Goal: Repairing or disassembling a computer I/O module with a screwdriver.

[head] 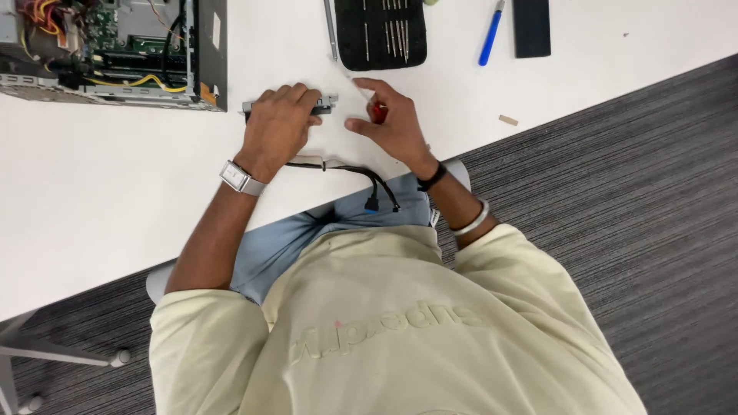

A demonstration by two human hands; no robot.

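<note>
So, going left to right: far left on the white bench [115, 177] sits an opened computer case [115, 50] with its yellow and red wiring showing. Just right of it, the left hand [278, 127], with a square silver watch [241, 177] on its wrist, is pressed down over a flat grey drive bracket [327, 102], fingers curled on top of it, so that grip is closed on the bracket and pins it to the bench. A black cable [361, 175] runs from under that hand toward the near edge and hangs off it with a blue plug at the end. Right beside it, the right hand [392, 123] pinches a red-handled screwdriver [375, 109] with its thin shaft pointing up-left toward the bracket's right end; I can't tell if the tip touches. There's a black band and a silver bangle on that wrist. Further back lies a black bit kit [382, 31] with a row of metal bits, then a blue-handled tool [490, 32], and a black rectangular block [532, 27]. Over on the far right is grey striped carpet [653, 215].
</note>
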